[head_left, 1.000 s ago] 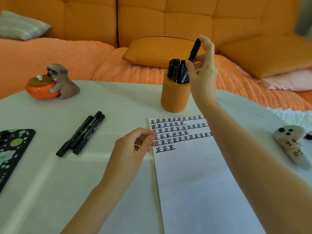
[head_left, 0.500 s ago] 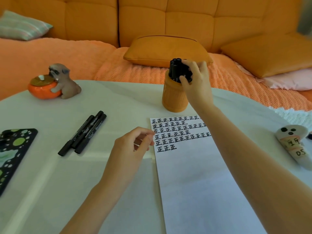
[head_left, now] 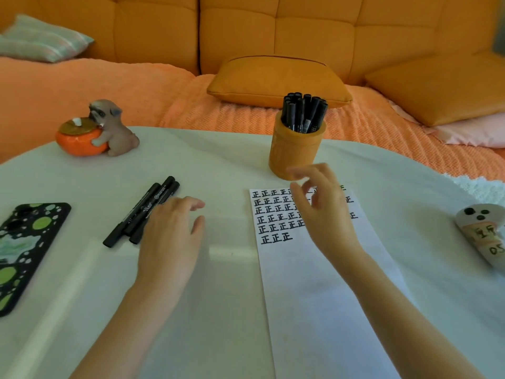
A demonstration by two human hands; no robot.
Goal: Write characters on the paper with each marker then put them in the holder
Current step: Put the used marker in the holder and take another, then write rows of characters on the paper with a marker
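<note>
An orange holder (head_left: 296, 150) stands at the far middle of the white table, packed with several black markers (head_left: 304, 112). In front of it lies a sheet of paper (head_left: 322, 291) with rows of black characters at its top. Three black markers (head_left: 136, 216) lie side by side left of the paper. My left hand (head_left: 172, 236) hovers over their near ends, fingers loosely extended, holding nothing. My right hand (head_left: 325, 212) is above the written rows, fingers relaxed and empty, just below the holder.
A dog-and-pumpkin figurine (head_left: 95, 129) sits at the far left of the table (head_left: 218, 310). A phone in a black spotted case (head_left: 24, 247) lies at the left edge. A white ghost-like object (head_left: 483, 236) lies at the right edge. An orange sofa with cushions is behind.
My right hand put its marker into the holder, let go and drew back over the paper. My left hand left the paper's edge and moved left to the three loose markers.
</note>
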